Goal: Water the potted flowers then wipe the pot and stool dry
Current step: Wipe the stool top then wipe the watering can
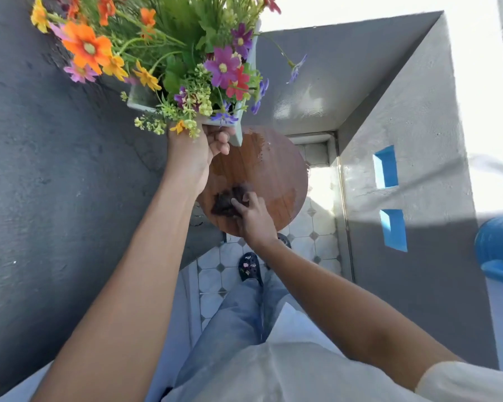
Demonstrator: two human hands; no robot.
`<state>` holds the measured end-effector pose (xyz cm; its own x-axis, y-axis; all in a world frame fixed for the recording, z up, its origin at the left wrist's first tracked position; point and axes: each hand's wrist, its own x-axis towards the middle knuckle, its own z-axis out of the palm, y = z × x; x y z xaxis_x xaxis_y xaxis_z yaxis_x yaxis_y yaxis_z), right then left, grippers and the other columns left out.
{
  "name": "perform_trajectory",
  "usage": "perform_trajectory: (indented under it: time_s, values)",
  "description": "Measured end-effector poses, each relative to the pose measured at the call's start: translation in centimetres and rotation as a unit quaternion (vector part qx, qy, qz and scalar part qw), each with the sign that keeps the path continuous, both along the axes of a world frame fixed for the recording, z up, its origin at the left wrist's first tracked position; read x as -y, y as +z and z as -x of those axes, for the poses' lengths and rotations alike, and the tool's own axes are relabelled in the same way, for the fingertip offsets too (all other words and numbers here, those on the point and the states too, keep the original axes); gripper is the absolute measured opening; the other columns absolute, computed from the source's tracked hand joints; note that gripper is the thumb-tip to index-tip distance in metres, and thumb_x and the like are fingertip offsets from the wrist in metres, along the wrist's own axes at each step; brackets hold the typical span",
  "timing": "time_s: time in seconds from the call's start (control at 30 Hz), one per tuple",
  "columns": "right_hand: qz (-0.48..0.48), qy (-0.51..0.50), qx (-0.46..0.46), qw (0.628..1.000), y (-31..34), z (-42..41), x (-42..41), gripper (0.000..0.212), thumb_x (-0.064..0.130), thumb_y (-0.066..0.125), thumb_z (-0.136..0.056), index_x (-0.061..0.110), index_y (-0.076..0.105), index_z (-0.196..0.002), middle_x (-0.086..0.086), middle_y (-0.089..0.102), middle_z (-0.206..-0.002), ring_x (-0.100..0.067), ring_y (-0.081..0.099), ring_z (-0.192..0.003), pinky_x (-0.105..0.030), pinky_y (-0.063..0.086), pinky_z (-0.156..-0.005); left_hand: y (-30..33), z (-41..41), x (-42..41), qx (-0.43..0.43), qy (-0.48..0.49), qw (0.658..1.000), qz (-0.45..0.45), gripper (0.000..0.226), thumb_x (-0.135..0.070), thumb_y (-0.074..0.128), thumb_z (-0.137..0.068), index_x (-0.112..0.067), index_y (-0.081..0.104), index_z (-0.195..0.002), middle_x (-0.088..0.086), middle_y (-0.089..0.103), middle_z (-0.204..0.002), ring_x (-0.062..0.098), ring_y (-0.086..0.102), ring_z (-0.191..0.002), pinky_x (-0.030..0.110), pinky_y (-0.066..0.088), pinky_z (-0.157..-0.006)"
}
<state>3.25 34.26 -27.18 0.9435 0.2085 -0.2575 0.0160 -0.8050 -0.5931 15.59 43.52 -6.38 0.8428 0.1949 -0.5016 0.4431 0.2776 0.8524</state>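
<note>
A pale square pot (141,97) full of orange, purple, yellow and red flowers (169,50) is lifted off the stool, tilted toward the camera. My left hand (196,150) grips the pot from underneath at its near edge. Below it stands a round brown wooden stool (276,169), with wet patches on its far part. My right hand (251,214) presses a dark crumpled cloth (225,200) onto the near left of the stool top.
A dark grey wall (55,184) fills the left side. A grey parapet wall (404,134) with two blue openings runs on the right, and a blue container (498,245) sits at the far right. White tiled floor (311,224) and my dark shoes lie under the stool.
</note>
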Motion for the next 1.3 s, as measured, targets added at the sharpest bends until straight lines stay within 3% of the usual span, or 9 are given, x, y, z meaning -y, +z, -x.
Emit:
perform_trajectory:
  time_s: [0.2, 0.37, 0.47, 0.63, 0.73, 0.97, 1.1, 1.2, 1.3]
  values:
    - [0.003, 0.078, 0.048, 0.996, -1.6, 5.4, 3.8, 0.043, 0.013, 0.069, -0.090, 0.018, 0.063, -0.132, -0.010, 0.050, -0.127, -0.031, 0.052, -0.104, -0.043, 0.060, -0.067, 0.1, -0.4, -0.1, 0.000, 0.001, 1.000, 0.007, 0.034, -0.006, 0.031, -0.097, -0.004, 0.059, -0.080, 0.010, 0.063, -0.063, 0.008, 0.051, -0.044, 0.020, 0.041, -0.040]
    - [0.044, -0.163, 0.033, 0.985, -1.6, 0.1, 11.6, 0.038, 0.015, 0.063, -0.095, 0.013, 0.064, -0.133, -0.016, 0.050, -0.127, -0.033, 0.049, -0.113, -0.043, 0.053, -0.090, 0.2, -0.7, -0.3, 0.013, 0.000, 1.000, -0.009, 0.036, -0.003, 0.028, -0.096, -0.005, 0.060, -0.081, 0.011, 0.062, -0.065, 0.008, 0.052, -0.044, 0.020, 0.041, -0.040]
    - [0.065, -0.189, 0.039, 0.979, -0.9, -1.0, 10.5, 0.043, 0.031, 0.057, -0.100, 0.010, 0.058, -0.138, -0.016, 0.046, -0.131, -0.032, 0.044, -0.120, -0.039, 0.049, -0.097, 0.3, -0.9, -0.1, 0.015, 0.002, 1.000, -0.005, 0.034, -0.004, 0.028, -0.096, -0.004, 0.060, -0.084, 0.012, 0.062, -0.066, 0.008, 0.052, -0.044, 0.020, 0.041, -0.040]
    - [0.039, 0.080, 0.090, 0.992, -1.3, 2.9, 7.0, 0.036, 0.024, 0.062, -0.097, 0.006, 0.064, -0.129, -0.015, 0.053, -0.120, -0.031, 0.053, -0.102, -0.043, 0.059, -0.077, 0.2, -1.7, 0.1, 0.009, -0.002, 1.000, 0.016, 0.035, -0.005, 0.027, -0.098, -0.004, 0.059, -0.084, 0.007, 0.064, -0.060, 0.007, 0.052, -0.044, 0.019, 0.041, -0.040]
    - [0.022, 0.179, 0.105, 0.978, -1.2, 1.5, 7.7, 0.034, 0.021, 0.065, -0.095, 0.007, 0.068, -0.126, -0.013, 0.056, -0.115, -0.031, 0.057, -0.098, -0.042, 0.059, -0.080, 0.4, -2.4, 0.0, 0.009, 0.002, 1.000, 0.014, 0.035, -0.005, 0.027, -0.097, -0.004, 0.059, -0.083, 0.009, 0.063, -0.062, 0.007, 0.052, -0.044, 0.019, 0.041, -0.040]
    - [0.057, -0.204, 0.090, 0.973, -0.7, -9.5, 9.0, 0.032, 0.017, 0.054, -0.098, 0.008, 0.065, -0.126, -0.017, 0.049, -0.131, -0.031, 0.051, -0.112, -0.040, 0.053, -0.089, 0.4, -4.4, -0.5, 0.014, 0.023, 1.000, -0.010, 0.037, -0.003, 0.026, -0.094, -0.004, 0.061, -0.080, 0.013, 0.062, -0.063, 0.010, 0.051, -0.042, 0.020, 0.040, -0.039]
    - [0.040, 0.049, 0.098, 0.993, -0.6, -5.4, 3.0, 0.034, 0.021, 0.058, -0.098, 0.011, 0.065, -0.129, -0.014, 0.056, -0.122, -0.033, 0.055, -0.101, -0.042, 0.058, -0.071, 0.1, -5.6, -0.7, 0.015, 0.026, 1.000, 0.003, 0.034, -0.003, 0.029, -0.094, -0.002, 0.062, -0.084, 0.012, 0.064, -0.061, 0.010, 0.052, -0.041, 0.021, 0.040, -0.039]
    - [0.022, 0.267, 0.121, 0.956, -1.0, -2.5, 1.0, 0.036, 0.029, 0.066, -0.094, 0.013, 0.068, -0.125, -0.010, 0.060, -0.113, -0.028, 0.056, -0.089, -0.036, 0.057, -0.061, -0.1, -6.3, -1.0, 0.012, 0.024, 1.000, 0.004, 0.038, -0.002, 0.028, -0.094, -0.002, 0.063, -0.079, 0.010, 0.066, -0.058, 0.009, 0.053, -0.041, 0.020, 0.040, -0.039]
    - [0.035, 0.199, 0.133, 0.970, -1.0, -6.4, 2.8, 0.035, 0.027, 0.057, -0.099, 0.012, 0.066, -0.129, -0.012, 0.057, -0.119, -0.030, 0.058, -0.099, -0.040, 0.058, -0.074, 0.2, -6.9, -1.3, 0.016, 0.019, 1.000, -0.002, 0.038, -0.003, 0.028, -0.094, -0.003, 0.062, -0.076, 0.014, 0.064, -0.062, 0.010, 0.051, -0.041, 0.021, 0.039, -0.039]
